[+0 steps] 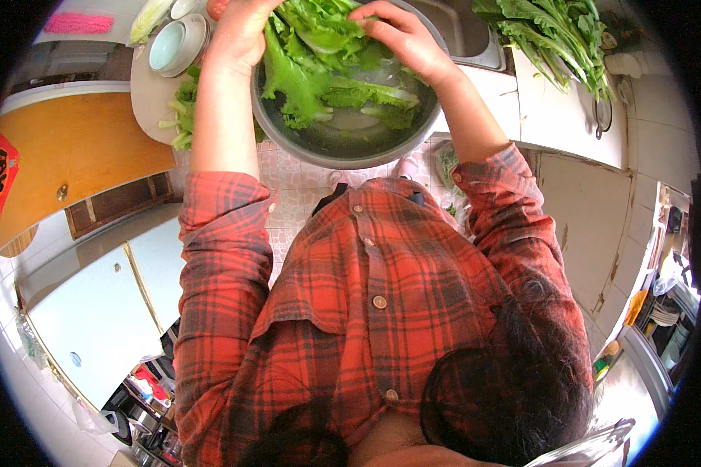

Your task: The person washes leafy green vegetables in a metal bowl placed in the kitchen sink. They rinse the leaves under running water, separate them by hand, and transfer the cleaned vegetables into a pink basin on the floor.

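Note:
A bunch of green leafy lettuce [321, 35] is held over a large metal basin [350, 159]. My left hand [238, 35] grips it at the left, its fingertips partly cut off by the top of the view. On the other side, the bent fingers of my right hand [406, 41] hold the edge of the leaves. Lower leaves of the bunch hang into the basin. Loose leaves [380, 96] lie in the water below.
Left of the basin, a pale round surface [149, 111] carries stacked bowls [172, 49], a pale cabbage [149, 20] and more greens [184, 114]. At right are a sink [473, 35] and long-stemmed leafy greens [561, 41] on the white counter [572, 117]. A bag [446, 163] lies below.

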Action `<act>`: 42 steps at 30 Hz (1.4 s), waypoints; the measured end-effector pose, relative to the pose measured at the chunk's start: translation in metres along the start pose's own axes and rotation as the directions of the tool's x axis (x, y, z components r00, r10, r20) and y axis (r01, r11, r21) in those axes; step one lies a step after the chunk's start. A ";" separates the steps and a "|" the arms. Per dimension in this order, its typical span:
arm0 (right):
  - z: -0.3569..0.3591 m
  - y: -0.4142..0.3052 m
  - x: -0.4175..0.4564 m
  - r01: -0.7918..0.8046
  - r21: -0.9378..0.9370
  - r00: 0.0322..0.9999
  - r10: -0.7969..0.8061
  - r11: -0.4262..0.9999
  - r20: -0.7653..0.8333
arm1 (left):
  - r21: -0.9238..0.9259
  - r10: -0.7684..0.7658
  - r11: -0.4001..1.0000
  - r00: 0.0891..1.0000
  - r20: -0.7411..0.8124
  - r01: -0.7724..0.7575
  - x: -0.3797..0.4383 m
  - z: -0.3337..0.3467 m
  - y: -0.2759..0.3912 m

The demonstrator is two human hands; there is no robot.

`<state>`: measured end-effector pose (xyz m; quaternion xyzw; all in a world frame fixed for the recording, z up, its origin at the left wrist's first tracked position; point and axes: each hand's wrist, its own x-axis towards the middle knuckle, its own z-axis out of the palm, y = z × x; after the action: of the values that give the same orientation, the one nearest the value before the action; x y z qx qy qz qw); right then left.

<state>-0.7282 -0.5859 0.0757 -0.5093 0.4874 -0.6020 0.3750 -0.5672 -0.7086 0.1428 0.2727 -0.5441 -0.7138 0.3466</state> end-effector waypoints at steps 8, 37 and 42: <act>0.007 0.090 -0.055 -0.127 -0.705 0.819 0.474 0.698 0.322 | 0.236 0.253 0.948 0.956 -0.151 -0.213 -0.006 0.007 0.032; 0.109 0.143 -0.046 -0.197 -0.662 0.928 0.355 0.723 0.111 | 0.253 0.234 0.949 0.956 -0.175 -0.186 -0.030 0.001 0.032; 0.105 0.145 -0.029 -0.317 -0.725 0.801 0.582 0.612 0.141 | 0.268 0.226 0.946 0.965 -0.132 -0.185 -0.032 -0.001 0.038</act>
<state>-0.6262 -0.6147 -0.0714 -0.5683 0.7053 -0.1640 0.3908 -0.5395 -0.6899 0.1797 0.3132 -0.6265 -0.5738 0.4244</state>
